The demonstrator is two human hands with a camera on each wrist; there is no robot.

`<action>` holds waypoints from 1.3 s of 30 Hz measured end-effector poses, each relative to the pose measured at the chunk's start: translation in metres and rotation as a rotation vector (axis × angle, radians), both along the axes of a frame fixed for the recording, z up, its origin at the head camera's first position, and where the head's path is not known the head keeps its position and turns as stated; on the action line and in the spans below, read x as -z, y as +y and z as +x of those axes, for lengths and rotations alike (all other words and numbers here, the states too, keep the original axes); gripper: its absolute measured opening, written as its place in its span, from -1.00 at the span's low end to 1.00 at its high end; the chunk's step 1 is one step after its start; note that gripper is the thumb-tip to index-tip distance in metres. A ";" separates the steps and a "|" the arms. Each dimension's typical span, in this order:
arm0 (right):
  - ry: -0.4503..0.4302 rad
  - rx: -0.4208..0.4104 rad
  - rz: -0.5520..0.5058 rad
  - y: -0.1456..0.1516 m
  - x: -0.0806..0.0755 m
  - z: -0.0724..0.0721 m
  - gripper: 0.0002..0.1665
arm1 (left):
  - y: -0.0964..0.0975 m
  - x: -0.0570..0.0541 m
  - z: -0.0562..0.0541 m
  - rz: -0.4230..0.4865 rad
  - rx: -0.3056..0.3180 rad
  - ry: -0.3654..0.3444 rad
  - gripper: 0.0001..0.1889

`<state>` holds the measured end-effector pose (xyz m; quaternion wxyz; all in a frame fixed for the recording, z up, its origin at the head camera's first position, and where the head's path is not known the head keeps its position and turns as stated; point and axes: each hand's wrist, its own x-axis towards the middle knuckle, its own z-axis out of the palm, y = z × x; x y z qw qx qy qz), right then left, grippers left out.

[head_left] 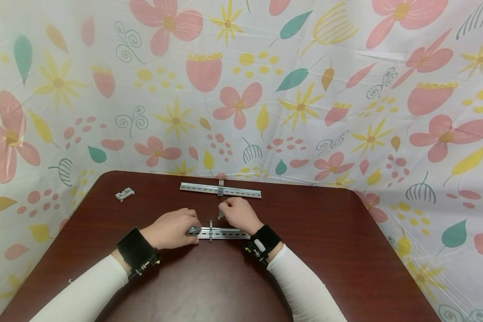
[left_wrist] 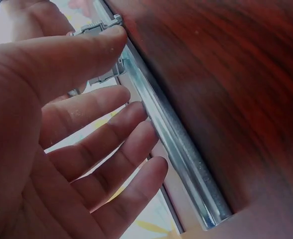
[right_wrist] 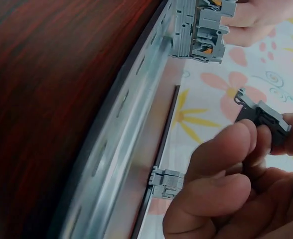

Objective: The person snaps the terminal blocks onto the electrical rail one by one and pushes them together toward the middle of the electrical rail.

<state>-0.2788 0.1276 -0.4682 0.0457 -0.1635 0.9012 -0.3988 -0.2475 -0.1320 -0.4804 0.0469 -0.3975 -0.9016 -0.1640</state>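
Note:
A slotted metal DIN rail point(head_left: 229, 233) lies near the middle of the table. My left hand point(head_left: 176, 228) is at its left end, thumb and fingers to either side of a grey terminal block point(left_wrist: 97, 31) on the rail. In the left wrist view, the thumb lies across that block and the other fingers reach along the rail. A thin upright piece point(head_left: 211, 231) stands across the rail, just right of this hand. My right hand point(head_left: 241, 213) pinches a small grey terminal block point(right_wrist: 266, 118) above and behind the rail, clear of it.
Farther back lies a second DIN rail point(head_left: 241, 192) with grey blocks point(head_left: 221, 188) mounted near its middle. A loose light-grey block point(head_left: 124, 194) rests on the dark reddish-brown table point(head_left: 326, 223) at the back left. A flower-patterned cloth point(head_left: 241, 147) hangs behind the table.

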 end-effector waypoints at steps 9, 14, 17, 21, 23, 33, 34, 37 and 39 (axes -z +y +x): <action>-0.017 -0.052 0.148 -0.001 0.002 0.002 -0.39 | 0.000 0.000 0.001 -0.009 -0.007 -0.003 -0.83; -0.043 -0.076 0.179 -0.002 0.003 0.003 -0.38 | 0.000 0.001 0.001 -0.013 -0.015 -0.004 -0.84; -0.065 -0.078 0.194 -0.003 0.006 0.003 -0.37 | 0.000 0.001 0.001 -0.016 -0.019 -0.001 -0.85; -0.078 -0.080 0.226 -0.004 0.009 0.002 -0.36 | 0.000 0.002 0.001 -0.019 -0.022 -0.001 -0.84; -0.068 -0.080 0.245 -0.005 0.010 0.001 -0.35 | 0.000 0.002 0.001 -0.019 -0.021 -0.001 -0.84; -0.008 -0.082 0.365 -0.010 0.013 0.002 -0.35 | -0.001 0.005 0.001 -0.018 -0.016 0.030 -0.84; -0.006 -0.082 0.369 -0.010 0.013 0.002 -0.35 | -0.001 0.005 0.001 -0.019 -0.017 0.031 -0.84; -0.001 -0.084 0.381 -0.011 0.013 0.003 -0.34 | -0.001 0.005 0.002 -0.019 -0.017 0.034 -0.84; -0.006 -0.084 0.385 -0.011 0.011 0.004 -0.34 | -0.001 0.004 0.002 -0.019 -0.016 0.035 -0.84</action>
